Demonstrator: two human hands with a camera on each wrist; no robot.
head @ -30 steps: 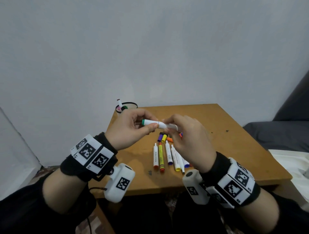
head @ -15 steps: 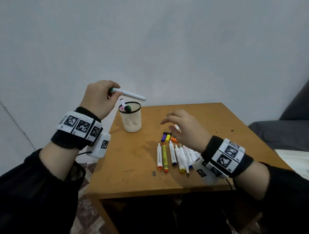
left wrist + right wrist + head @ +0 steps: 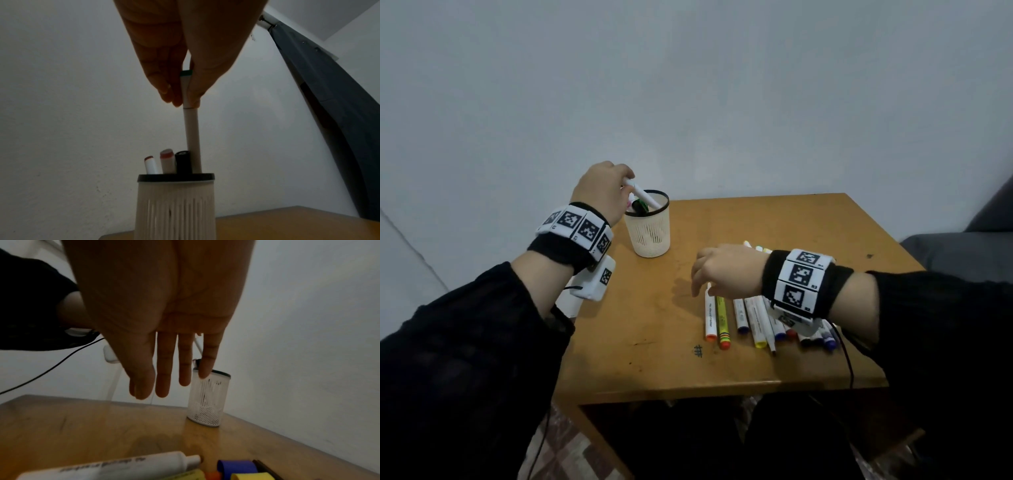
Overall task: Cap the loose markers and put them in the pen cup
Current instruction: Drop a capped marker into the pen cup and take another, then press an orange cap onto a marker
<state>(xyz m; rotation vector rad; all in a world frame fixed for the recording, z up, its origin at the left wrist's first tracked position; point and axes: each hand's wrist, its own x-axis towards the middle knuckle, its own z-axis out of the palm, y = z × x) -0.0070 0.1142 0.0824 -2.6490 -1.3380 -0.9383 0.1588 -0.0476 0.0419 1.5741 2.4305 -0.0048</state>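
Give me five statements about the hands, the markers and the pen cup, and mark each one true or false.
1. The left hand pinches a white marker whose lower end is inside the pen cup. True.
2. The right hand grips a blue cap. False: its fingers are straight and hold nothing.
3. Other markers already stand in the cup. True.
4. The cup lies tipped on its side. False: it stands upright on the table.
5. No markers are left on the table. False: a row of markers lies beside the right hand.

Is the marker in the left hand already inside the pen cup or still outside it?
Partly in: the marker dips below the pen cup rim, while the left hand pinches its upper end.
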